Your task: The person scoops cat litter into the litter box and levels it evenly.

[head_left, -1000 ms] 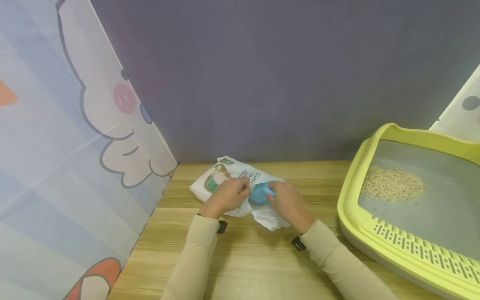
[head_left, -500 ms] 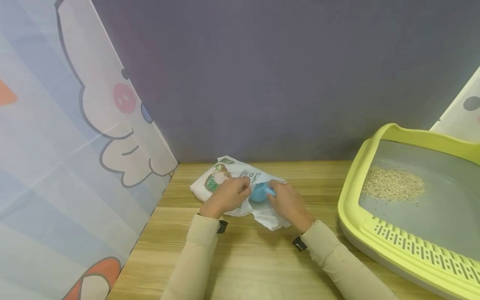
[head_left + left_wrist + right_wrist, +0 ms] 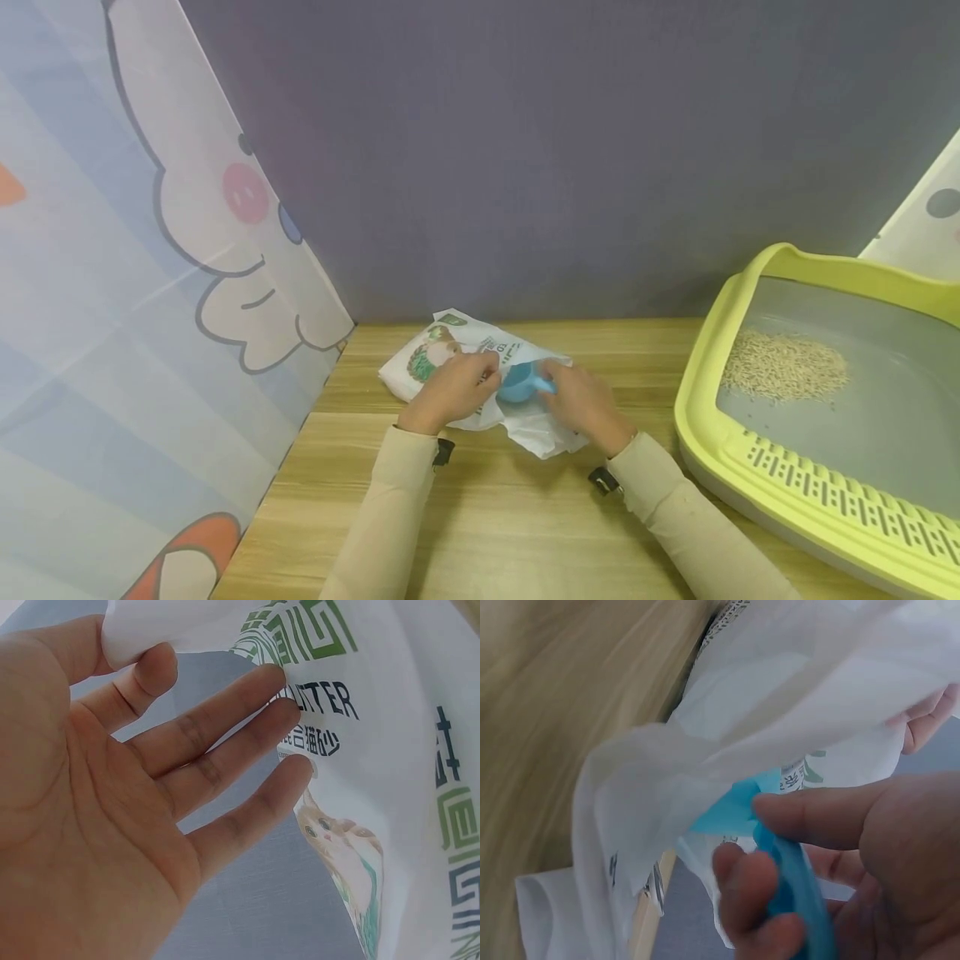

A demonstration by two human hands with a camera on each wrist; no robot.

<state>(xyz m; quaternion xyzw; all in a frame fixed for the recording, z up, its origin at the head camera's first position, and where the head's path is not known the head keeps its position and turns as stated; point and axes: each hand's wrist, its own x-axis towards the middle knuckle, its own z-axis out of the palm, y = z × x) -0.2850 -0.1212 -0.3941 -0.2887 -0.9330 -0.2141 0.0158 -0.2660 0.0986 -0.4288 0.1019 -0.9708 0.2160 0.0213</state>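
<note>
A white cat litter bag (image 3: 487, 342) with green print and a cat picture lies on the wooden table, its mouth facing right. My left hand (image 3: 459, 390) pinches the bag's upper edge between thumb and index finger; in the left wrist view the other fingers (image 3: 217, 765) extend along the printed side. My right hand (image 3: 585, 400) grips the handle of a blue scoop (image 3: 522, 383) at the bag's opening. In the right wrist view, the scoop's handle (image 3: 806, 900) runs between thumb and curled fingers, and the white plastic partly covers its bowl.
A yellow-rimmed grey litter box (image 3: 701, 392) stands on the right, with a heap of pale pellets (image 3: 783, 367) inside. A dark grey wall (image 3: 525, 167) rises behind the table (image 3: 495, 517). A cartoon-printed curtain (image 3: 150, 333) hangs at the left.
My right hand has drawn slightly to the right with the scoop, and more of the scoop's handle shows at the bag's mouth. My left hand keeps its place on the bag.
</note>
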